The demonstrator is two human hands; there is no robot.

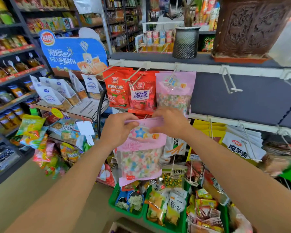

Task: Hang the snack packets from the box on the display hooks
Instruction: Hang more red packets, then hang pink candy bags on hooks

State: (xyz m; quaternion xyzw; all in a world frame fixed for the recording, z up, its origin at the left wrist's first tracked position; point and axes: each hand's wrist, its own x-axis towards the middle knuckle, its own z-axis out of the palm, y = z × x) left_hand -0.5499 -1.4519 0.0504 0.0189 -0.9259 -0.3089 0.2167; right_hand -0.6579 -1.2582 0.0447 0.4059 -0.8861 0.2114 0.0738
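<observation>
A pink snack packet (139,153) with pastel candies showing through its window hangs upright between both my hands. My left hand (115,129) pinches its top left corner, and my right hand (170,121) pinches its top right corner. Just above, a matching pink packet (175,91) hangs on a white display hook (172,78). Two red packets (117,89) (142,94) hang on hooks to its left. An empty white hook (230,81) juts out to the right. The box is not clearly in view.
Green baskets (112,199) of mixed snacks sit below the hooks. More packets (242,148) hang on the lower right row. A blue bread display stand (72,52) is at left, with dark shelving (12,78) beyond. A mesh bin (186,42) and carved planter (252,26) stand on top.
</observation>
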